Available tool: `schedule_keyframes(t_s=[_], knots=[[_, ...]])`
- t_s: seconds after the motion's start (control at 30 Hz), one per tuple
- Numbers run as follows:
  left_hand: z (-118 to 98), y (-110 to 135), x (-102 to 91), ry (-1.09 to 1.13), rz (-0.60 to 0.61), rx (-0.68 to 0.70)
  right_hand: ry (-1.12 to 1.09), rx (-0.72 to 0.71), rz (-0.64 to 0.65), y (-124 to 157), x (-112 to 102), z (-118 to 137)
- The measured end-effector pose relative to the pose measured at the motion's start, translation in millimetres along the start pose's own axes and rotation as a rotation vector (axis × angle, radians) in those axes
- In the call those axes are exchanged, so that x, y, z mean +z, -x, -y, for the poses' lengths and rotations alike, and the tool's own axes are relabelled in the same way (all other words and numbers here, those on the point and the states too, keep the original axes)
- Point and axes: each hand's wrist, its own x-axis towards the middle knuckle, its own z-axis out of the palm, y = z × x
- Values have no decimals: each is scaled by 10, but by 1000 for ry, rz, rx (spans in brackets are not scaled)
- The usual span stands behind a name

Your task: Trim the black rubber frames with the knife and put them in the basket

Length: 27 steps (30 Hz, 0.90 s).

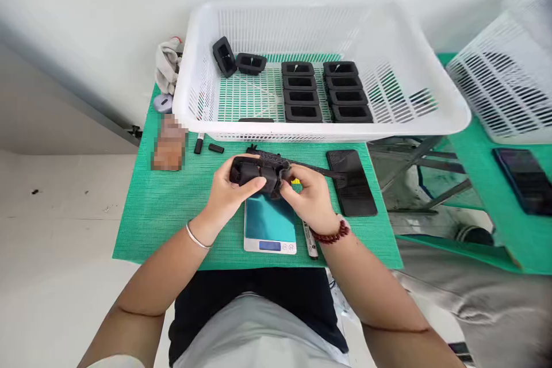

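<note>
My left hand is closed around the left end of a black, hollow block-like part, its thumb lying across the front. The fingers of my right hand pinch the ragged right end of the same part. Both hands hold it above a flat digital scale with a shiny plate. Just behind the part lies a black caliper-like tool, partly hidden by my right hand. A marker pen rests beside the scale, under my right wrist.
A white plastic basket at the back holds several black rectangular parts. On the green mat are a phone at right and a small black cap. Another basket and phone are farther right.
</note>
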Motion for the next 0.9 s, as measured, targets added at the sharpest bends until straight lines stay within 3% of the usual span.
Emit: schedule_keyframes(t_s=[0.17,0.3,0.47,0.57,0.9], knots=[[-33,32,58,-62,-15,66,124,-26,-106,7,7,13],[16,16,59,76,-39,16,120,-10,-164,4,12,18],[0,-19,10,345,-44,-158,-390,259,14,-8,-10,-126],[-29,-28,-6,409,-42,-190,-605,327,90,1,-17,-201],[-32,-3,27,358,-21,-198,-557,239,117,-2,-30,-128]])
